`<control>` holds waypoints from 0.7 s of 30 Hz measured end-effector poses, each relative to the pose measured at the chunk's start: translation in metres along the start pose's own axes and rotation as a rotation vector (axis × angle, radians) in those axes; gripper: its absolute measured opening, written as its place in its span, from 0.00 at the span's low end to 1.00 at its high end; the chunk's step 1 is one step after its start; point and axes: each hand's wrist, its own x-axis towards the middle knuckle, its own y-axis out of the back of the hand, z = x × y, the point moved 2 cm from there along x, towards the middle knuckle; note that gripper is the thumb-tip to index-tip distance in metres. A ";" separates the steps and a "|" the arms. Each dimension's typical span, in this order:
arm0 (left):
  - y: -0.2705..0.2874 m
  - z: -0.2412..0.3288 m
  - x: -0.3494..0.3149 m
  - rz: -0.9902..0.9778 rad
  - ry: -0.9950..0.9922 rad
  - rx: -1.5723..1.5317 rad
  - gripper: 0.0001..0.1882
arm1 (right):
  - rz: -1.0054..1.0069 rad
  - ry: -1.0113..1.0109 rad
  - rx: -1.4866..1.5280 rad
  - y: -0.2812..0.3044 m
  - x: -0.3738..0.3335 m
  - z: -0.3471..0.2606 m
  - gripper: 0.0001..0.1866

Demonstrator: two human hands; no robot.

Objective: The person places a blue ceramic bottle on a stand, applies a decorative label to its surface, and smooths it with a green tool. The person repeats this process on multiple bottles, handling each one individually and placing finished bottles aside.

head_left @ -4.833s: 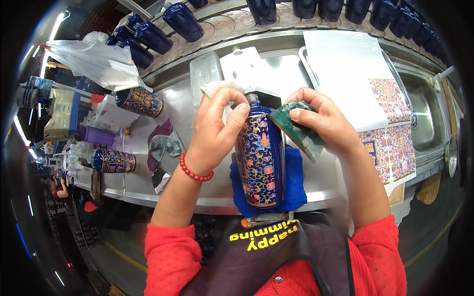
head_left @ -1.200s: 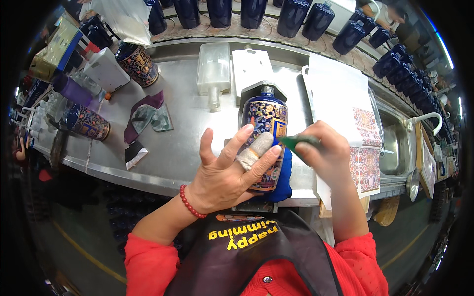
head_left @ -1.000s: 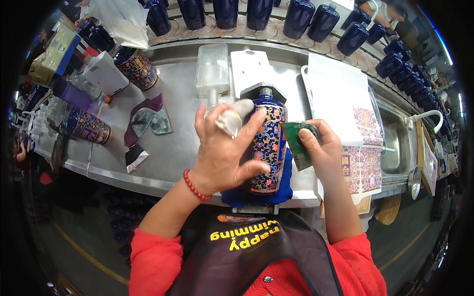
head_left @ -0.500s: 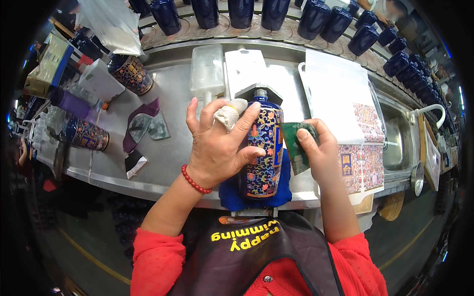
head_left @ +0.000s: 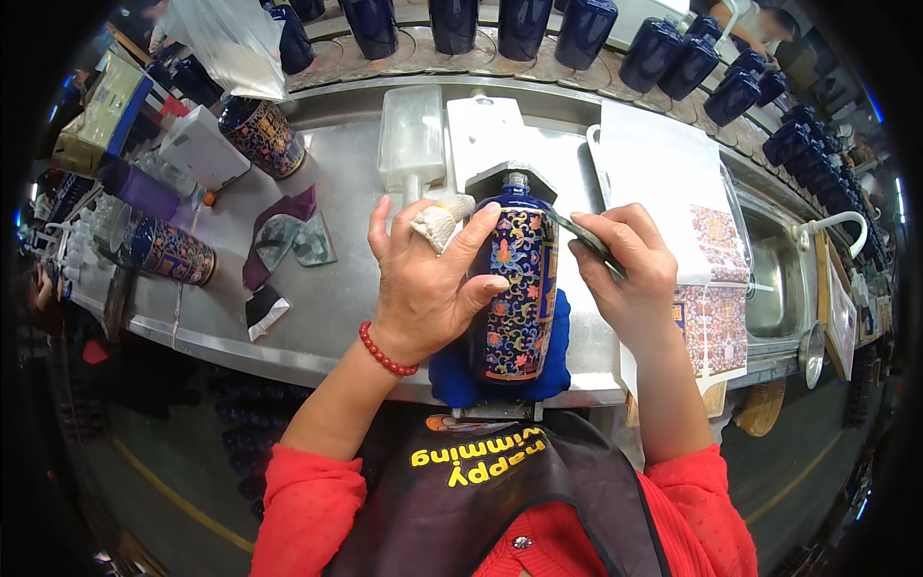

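A dark blue bottle [head_left: 524, 288] with a colourful floral wrap lies face up, its neck away from me, on a blue cloth [head_left: 450, 370]. Against its left side and face rest the index finger and thumb of my left hand [head_left: 418, 284]. That hand is open, its fingers spread, with a whitish wrapping [head_left: 440, 223] around one finger. My right hand [head_left: 630, 269] is closed on a thin dark green scraper [head_left: 598, 244], pinched between thumb and fingers. The scraper's edge meets or nearly meets the bottle's upper right side; I cannot tell which.
Patterned sheets [head_left: 711, 327] lie at the right, before a sink [head_left: 777, 279]. A clear plastic container [head_left: 411, 139] stands behind my left hand. Cloth scraps [head_left: 288, 236] and wrapped bottles [head_left: 261, 137] are at the left. Plain blue bottles [head_left: 524, 24] line a conveyor [head_left: 413, 43] at the back.
My right hand has moved slightly up and turned the scraper from nearly flat to edge-on. The bottles on the conveyor have shifted. My left hand keeps its place on the bottle.
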 end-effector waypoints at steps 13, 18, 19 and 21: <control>-0.004 -0.005 -0.006 0.000 0.013 0.016 0.35 | -0.058 0.190 -0.051 -0.013 0.000 -0.016 0.16; -0.004 -0.007 -0.004 -0.015 0.010 0.052 0.35 | 0.024 -0.039 0.071 -0.006 -0.003 -0.002 0.10; -0.005 -0.007 -0.004 -0.005 0.003 0.053 0.35 | 0.066 -0.021 0.072 -0.005 -0.004 -0.001 0.11; -0.006 -0.006 -0.006 0.007 -0.013 0.046 0.36 | 0.089 -0.008 -0.018 -0.008 -0.007 -0.002 0.12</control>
